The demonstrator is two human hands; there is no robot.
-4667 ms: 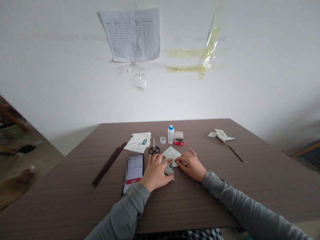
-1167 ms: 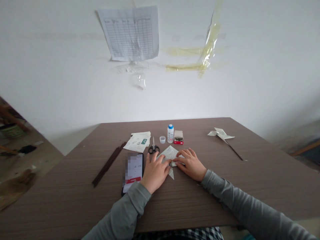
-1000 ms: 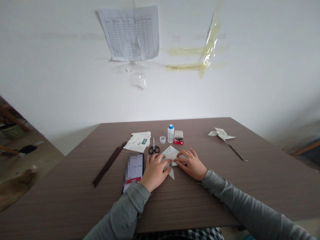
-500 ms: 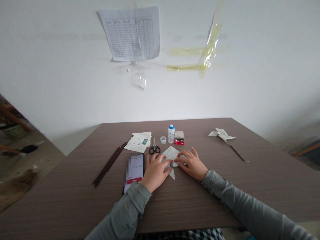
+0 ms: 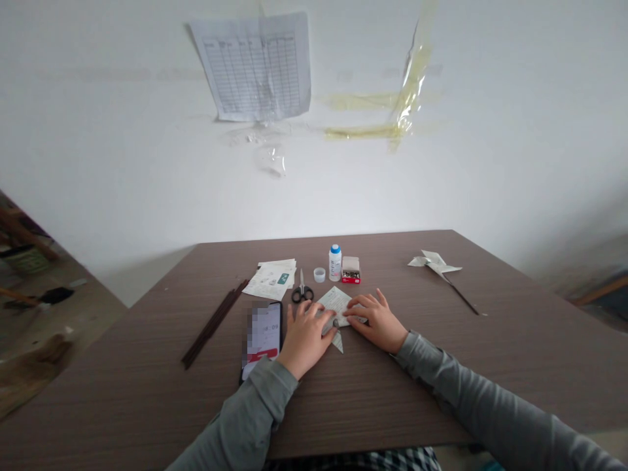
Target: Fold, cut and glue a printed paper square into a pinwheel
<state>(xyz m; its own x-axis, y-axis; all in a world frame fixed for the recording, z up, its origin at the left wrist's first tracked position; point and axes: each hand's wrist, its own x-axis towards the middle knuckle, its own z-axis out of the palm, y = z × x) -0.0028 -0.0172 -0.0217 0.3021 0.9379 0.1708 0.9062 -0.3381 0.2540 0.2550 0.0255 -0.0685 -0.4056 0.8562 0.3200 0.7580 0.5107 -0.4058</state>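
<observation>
While touching paper [image 5: 335, 298] below mid-frame with spread-open left hand [image 5: 305, 338], also touching with half-curled right hand [image 5: 380, 324]; can't tell if pinching there.

Compared with the earliest view, the left hand [image 5: 305, 337] shows its thumb drawn in: formerly stretched toward the person's side of the printed paper [image 5: 335, 299], it now lies closer to the forefinger. The grey-patterned area of that paper, previously exposed beside the thumb, is largely covered, and the near corner shows as a smaller triangle. The right hand [image 5: 377, 322] sits slightly further right than about a second ago, its fingertips (thumb and forefinger) a little wider of the left hand's. The phone [image 5: 262, 340] displays a counter advanced from 04 to 09.
</observation>
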